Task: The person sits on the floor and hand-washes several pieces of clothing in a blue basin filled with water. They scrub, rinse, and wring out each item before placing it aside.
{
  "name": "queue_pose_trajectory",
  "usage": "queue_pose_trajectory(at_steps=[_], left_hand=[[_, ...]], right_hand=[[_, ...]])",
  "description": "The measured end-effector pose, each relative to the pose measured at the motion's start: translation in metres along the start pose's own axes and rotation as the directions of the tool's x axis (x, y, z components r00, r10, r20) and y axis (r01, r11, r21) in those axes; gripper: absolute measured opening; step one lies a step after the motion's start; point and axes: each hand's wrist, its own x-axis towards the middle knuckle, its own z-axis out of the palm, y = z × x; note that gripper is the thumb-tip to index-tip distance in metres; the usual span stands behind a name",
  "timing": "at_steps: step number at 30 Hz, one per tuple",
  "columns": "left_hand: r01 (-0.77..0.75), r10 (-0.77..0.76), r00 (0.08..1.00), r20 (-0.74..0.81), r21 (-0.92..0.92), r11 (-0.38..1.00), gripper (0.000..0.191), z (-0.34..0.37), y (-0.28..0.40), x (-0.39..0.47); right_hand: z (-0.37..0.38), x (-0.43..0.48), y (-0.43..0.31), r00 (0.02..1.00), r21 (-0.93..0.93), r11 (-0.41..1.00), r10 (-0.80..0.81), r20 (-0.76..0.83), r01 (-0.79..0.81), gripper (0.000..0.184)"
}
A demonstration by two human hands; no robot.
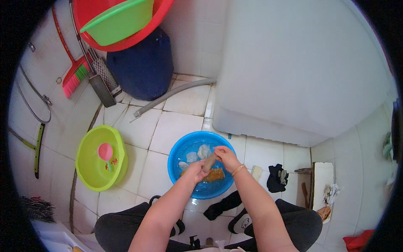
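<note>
A round blue plastic basin (176,141) with water stands on the floor before me. Over it, a thin, wet brownish piece of cloth (209,161) is stretched between my hands. My left hand (197,171) grips its lower end, and my right hand (224,156) pinches the upper end with the fingertips. An amber-brown ribbed item (214,175) lies in the water beneath my left hand. Several whitish wet clumps, perhaps cloth, float behind the hands; one is a rounded white clump (204,151).
A yellow-green basin (82,157) holding a pink dipper (105,151) stands left. Black cloth (220,206) lies near my feet, and more dark cloth (275,179) lies right, beside a pale bar (256,173). A grey hose (176,91) crosses the tiles to a large white appliance (283,78).
</note>
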Motion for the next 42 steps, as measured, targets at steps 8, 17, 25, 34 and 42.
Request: queue_pose_trajectory(at_steps=[8, 17, 25, 34, 42], left_hand=[[-0.082, 0.070, 0.986, 0.149, 0.078, 0.994, 0.027, 0.063, 0.022, -0.078], [-0.428, 0.441, 0.832, 0.337, 0.896, 0.123, 0.034, 0.102, 0.047, -0.113], [-0.259, 0.502, 0.805, 0.315, 0.949, -0.180, 0.030, 0.097, 0.031, -0.130], [-0.197, 0.385, 0.828, 0.408, 0.854, -0.481, 0.031, 0.089, 0.036, -0.128], [-0.377, 0.249, 0.899, 0.361, 0.926, 0.018, 0.061, 0.073, 0.041, -0.106]], right_hand=[[0.036, -0.015, -0.018, 0.995, 0.300, 0.952, -0.081, 0.062, 0.059, 0.028], [0.076, -0.025, -0.109, 0.968, 0.117, 0.971, -0.221, 0.115, 0.208, 0.021], [0.091, -0.005, -0.082, 0.954, -0.273, 0.942, -0.246, -0.169, 0.195, 0.050], [0.090, 0.010, -0.058, 0.863, -0.613, 0.759, -0.445, -0.240, 0.220, 0.051], [0.001, -0.048, -0.124, 0.983, -0.636, 0.761, -0.179, -0.024, 0.123, 0.041]])
